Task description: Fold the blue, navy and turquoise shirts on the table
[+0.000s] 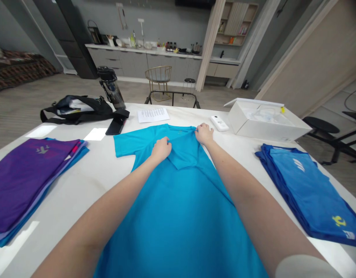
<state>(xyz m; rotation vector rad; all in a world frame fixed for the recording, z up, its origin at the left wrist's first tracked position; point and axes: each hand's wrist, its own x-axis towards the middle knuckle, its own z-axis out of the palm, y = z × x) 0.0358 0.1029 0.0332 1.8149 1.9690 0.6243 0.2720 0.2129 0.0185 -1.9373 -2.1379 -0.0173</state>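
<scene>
A turquoise T-shirt [180,208] lies spread on the white table, collar toward the far edge. Its left sleeve points out flat, while the right sleeve is folded inward over the chest. My left hand [161,149] is closed on the folded cloth at the middle of the chest. At the right end of the collar, by the shoulder, my right hand [204,134] has its fingers curled on the fabric. The fingertips of both hands are partly hidden.
Folded purple shirts [33,170] are stacked left, folded blue shirts [308,185] right. Behind stand a black bag [85,110], phone [116,126], bottle [112,90], paper [153,115], white device [219,123] and open white box [261,125].
</scene>
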